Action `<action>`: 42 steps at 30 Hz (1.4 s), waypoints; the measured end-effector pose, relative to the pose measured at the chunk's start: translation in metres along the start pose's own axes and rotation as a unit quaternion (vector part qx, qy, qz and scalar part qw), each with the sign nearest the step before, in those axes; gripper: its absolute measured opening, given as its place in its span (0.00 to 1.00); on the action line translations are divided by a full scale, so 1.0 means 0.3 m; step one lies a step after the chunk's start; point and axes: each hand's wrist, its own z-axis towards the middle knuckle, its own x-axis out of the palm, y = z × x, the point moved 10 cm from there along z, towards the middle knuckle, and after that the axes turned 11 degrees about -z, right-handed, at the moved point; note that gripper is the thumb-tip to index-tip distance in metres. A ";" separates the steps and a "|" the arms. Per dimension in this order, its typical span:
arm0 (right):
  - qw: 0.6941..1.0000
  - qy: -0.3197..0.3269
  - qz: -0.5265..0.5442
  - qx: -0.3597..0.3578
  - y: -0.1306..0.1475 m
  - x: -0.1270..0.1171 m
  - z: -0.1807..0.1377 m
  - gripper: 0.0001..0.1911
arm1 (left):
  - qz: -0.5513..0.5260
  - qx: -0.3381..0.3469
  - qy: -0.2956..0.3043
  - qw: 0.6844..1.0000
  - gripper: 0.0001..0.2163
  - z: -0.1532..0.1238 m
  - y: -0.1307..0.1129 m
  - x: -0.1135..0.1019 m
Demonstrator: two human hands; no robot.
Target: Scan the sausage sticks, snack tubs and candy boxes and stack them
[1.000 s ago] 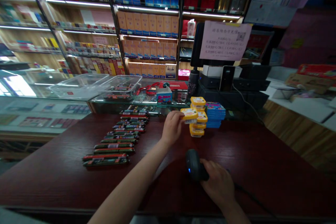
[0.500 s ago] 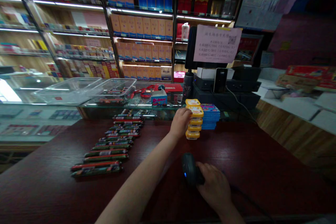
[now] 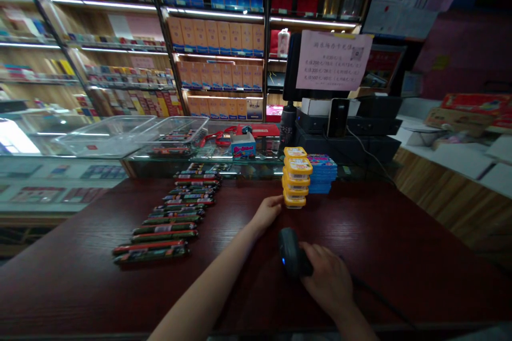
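Yellow-lidded tubs [image 3: 296,181] stand stacked on the dark wooden counter [image 3: 380,245], the upper ones slightly offset. My left hand [image 3: 269,213] is low at the left side of this stack, its fingers stretched toward the lower tubs; the fingertips seem to touch them. The far side of those fingers is hard to see. My right hand [image 3: 328,279] is wrapped round the handle of a black barcode scanner [image 3: 289,253], which shows a blue light. Behind the tubs, to the right, sits a pile of flat blue packets [image 3: 322,175].
A column of dark stick-shaped packages [image 3: 172,213] lies on the left. Clear plastic bins [image 3: 176,130] and a small blue box [image 3: 243,146] are on the glass case behind. A monitor with a pink sign [image 3: 332,59] stands back right. The scanner's cable trails right.
My left hand has come down from the top of the tub stack to its lower left side. My right hand holds the barcode scanner in nearly the same place.
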 end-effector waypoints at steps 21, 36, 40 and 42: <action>0.998 -0.039 -0.022 -0.040 0.009 -0.012 -0.020 0.18 | 0.208 0.063 -0.126 0.968 0.16 -0.203 -0.090 -0.192; 0.997 -0.040 -0.029 -0.055 -0.012 0.001 -0.039 0.15 | 0.559 0.107 -0.203 0.797 0.10 -0.828 -0.524 -0.610; 0.997 -0.027 -0.033 -0.058 -0.020 0.012 -0.037 0.16 | 0.587 0.051 -0.233 0.773 0.09 -0.941 -0.531 -0.702; 0.997 -0.024 -0.040 -0.054 -0.020 0.008 -0.038 0.16 | 0.587 0.040 -0.233 0.775 0.10 -0.967 -0.531 -0.711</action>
